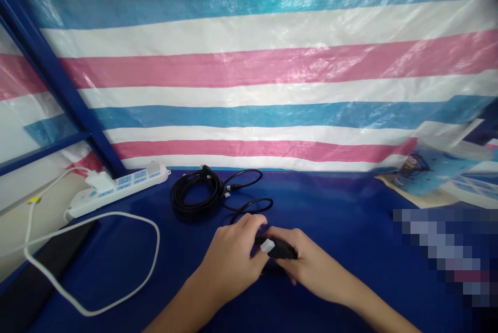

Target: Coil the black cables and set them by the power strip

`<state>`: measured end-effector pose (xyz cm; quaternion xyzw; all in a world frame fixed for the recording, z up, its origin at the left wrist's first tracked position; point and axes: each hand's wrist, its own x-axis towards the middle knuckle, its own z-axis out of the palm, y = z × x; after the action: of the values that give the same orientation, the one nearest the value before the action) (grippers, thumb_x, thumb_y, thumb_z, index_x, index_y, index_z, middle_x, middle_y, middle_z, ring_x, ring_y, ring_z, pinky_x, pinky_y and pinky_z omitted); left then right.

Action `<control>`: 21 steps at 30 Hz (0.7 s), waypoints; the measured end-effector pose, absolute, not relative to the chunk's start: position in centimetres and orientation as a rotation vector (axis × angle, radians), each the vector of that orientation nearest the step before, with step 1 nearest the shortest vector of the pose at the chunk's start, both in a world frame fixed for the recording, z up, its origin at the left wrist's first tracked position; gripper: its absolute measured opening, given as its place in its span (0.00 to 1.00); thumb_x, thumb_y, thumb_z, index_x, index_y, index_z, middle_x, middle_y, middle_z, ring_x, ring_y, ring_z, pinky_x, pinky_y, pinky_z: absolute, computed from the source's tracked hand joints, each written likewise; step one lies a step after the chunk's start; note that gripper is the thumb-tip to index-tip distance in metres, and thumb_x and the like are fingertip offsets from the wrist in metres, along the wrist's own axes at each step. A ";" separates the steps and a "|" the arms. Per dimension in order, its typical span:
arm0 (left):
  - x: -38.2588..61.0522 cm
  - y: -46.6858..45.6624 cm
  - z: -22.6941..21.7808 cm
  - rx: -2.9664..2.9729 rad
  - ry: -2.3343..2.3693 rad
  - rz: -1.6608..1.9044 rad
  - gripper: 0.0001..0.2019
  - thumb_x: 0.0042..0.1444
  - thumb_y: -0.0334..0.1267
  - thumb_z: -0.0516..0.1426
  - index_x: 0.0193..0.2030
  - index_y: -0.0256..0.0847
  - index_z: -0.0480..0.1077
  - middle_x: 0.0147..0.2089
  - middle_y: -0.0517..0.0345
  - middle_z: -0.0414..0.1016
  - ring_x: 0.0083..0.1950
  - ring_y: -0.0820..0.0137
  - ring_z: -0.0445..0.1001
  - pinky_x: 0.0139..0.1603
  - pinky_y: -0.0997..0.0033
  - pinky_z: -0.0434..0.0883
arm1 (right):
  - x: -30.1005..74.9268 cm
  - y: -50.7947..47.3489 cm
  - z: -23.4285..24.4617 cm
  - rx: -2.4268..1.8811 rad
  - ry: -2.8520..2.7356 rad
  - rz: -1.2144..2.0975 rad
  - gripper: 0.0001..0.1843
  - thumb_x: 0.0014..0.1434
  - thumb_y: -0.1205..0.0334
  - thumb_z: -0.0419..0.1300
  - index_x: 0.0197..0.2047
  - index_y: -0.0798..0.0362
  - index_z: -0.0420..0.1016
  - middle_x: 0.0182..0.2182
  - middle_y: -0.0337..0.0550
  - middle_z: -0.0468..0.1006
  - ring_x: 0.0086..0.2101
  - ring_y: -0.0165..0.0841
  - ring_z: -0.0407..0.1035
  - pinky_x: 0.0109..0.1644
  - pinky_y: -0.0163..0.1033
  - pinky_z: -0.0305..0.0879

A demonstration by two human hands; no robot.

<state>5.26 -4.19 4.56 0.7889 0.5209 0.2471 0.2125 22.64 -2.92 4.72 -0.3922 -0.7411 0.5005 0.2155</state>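
My right hand (pixel 305 256) is closed around a gathered bundle of black cable (pixel 285 250). A connector with a whitish cap (pixel 267 245) sticks out of the bundle toward my left hand. Thumb and fingers of my left hand (pixel 235 250) are bent around the cable at the bundle's left side; part of their grip is hidden. Behind my left hand, a loose black cable loop (pixel 254 201) lies on the blue tabletop (pixel 327 195). Farther back left rests a coiled black cable (pixel 196 195), its plug ends (pixel 233 187) lying beside it.
A white power strip (pixel 124 188) with a plugged-in white adapter stands at the left. A white cord (pixel 155 239) loops over a dark flat object (pixel 42 271). At the right are a blue patterned cup (pixel 424 167) and papers. A striped sheet (pixel 249 71) hangs behind.
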 end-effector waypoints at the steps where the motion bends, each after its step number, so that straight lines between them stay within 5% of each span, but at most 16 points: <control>1: 5.3 -4.2 4.8 2.169 1.500 0.638 0.11 0.54 0.38 0.53 0.45 0.44 0.68 0.41 0.55 0.76 0.34 0.65 0.73 0.33 0.69 0.59 | 22.7 -2.9 4.7 -1.096 -2.062 1.381 0.11 0.53 0.76 0.48 0.33 0.55 0.69 0.23 0.33 0.66 0.19 0.21 0.59 0.22 0.27 0.54; 12: 5.3 -4.3 6.4 2.042 1.727 0.385 0.14 0.53 0.47 0.51 0.42 0.44 0.69 0.35 0.55 0.77 0.34 0.58 0.73 0.32 0.67 0.57 | 22.7 -2.8 4.9 -1.125 -2.104 1.391 0.08 0.55 0.75 0.49 0.30 0.55 0.64 0.20 0.30 0.60 0.19 0.21 0.57 0.23 0.28 0.53; 21: 5.0 -4.0 5.0 1.806 1.170 0.722 0.09 0.55 0.37 0.54 0.41 0.42 0.73 0.38 0.61 0.79 0.39 0.70 0.75 0.39 0.73 0.64 | 22.5 -2.7 4.6 -1.079 -2.103 1.358 0.13 0.49 0.78 0.48 0.32 0.55 0.69 0.17 0.29 0.61 0.18 0.21 0.56 0.23 0.28 0.51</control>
<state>5.04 -4.01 5.01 0.7213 0.4672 0.2884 0.4222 22.54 -2.66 4.62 -0.3872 -0.7550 0.4873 0.2064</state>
